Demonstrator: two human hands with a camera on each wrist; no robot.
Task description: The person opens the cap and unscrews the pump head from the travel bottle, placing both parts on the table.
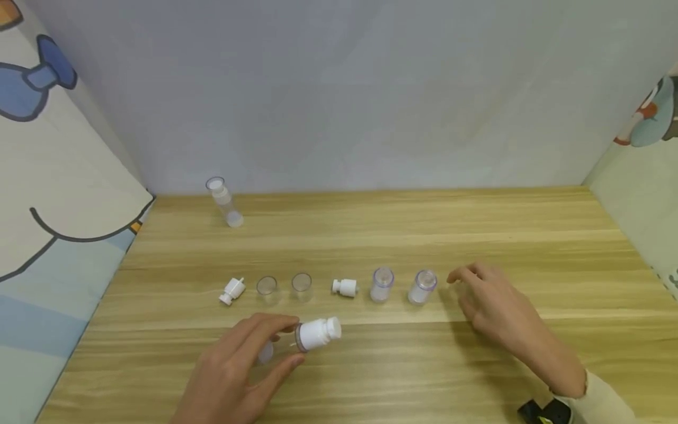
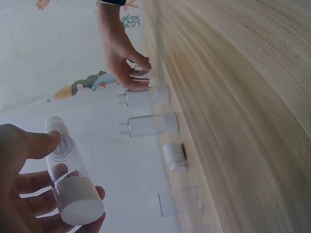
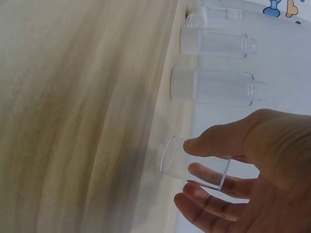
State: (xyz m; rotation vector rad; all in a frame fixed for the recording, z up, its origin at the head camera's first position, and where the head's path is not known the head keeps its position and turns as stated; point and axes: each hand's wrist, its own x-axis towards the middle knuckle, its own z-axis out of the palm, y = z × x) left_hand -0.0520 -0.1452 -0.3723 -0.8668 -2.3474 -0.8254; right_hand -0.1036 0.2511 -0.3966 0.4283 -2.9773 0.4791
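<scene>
With the left hand, at 7 o'clock in the head view, I grip a clear bottle between thumb and fingers above the tabletop; with the right hand, at 4 o'clock, I pinch a clear cap. From my head camera the bottle's long axis leans over, its white top aimed between 2 and 3 o'clock and its base towards 8. On the left wrist feed the white base swings to between 5 and 6 o'clock, facing the lens. Fingers cover the bottle's middle from above, so little of its base shows. I can't make out the pinched cap in the head view; the right wrist camera has it, its axis running from 9 to between 3 and 4 o'clock. Whether it touches the tabletop, I cannot tell.
</scene>
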